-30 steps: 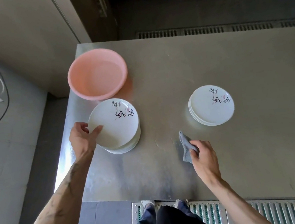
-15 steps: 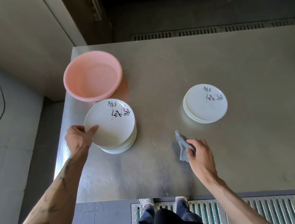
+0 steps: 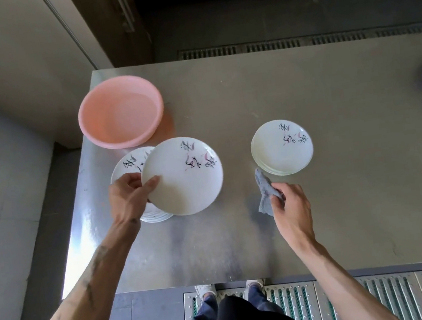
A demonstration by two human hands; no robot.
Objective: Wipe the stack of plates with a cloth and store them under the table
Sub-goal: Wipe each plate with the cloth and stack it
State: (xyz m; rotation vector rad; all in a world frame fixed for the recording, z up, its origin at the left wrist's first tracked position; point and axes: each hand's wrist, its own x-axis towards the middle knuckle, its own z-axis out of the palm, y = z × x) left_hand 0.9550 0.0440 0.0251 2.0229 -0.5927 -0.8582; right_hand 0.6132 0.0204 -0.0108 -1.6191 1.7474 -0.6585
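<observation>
My left hand (image 3: 128,198) grips the near-left rim of a white plate (image 3: 183,176) with black and pink brush marks, held above and right of the left stack of plates (image 3: 128,166). Much of that stack is hidden under the lifted plate and my hand. A second, smaller stack of plates (image 3: 281,147) rests to the right. My right hand (image 3: 291,207) pinches a crumpled grey cloth (image 3: 264,193) just in front of the right stack, with the cloth hanging near the steel table (image 3: 345,195).
A pink plastic basin (image 3: 120,111) stands at the table's far left corner, close behind the left stack. The table's left edge drops to a tiled floor with a cable. A metal floor grate (image 3: 386,295) runs under my feet. Dark shelves stand beyond the table.
My left hand has lifted the top plate off the left stack and carried it right and toward me. My right hand with the cloth has stayed roughly in place.
</observation>
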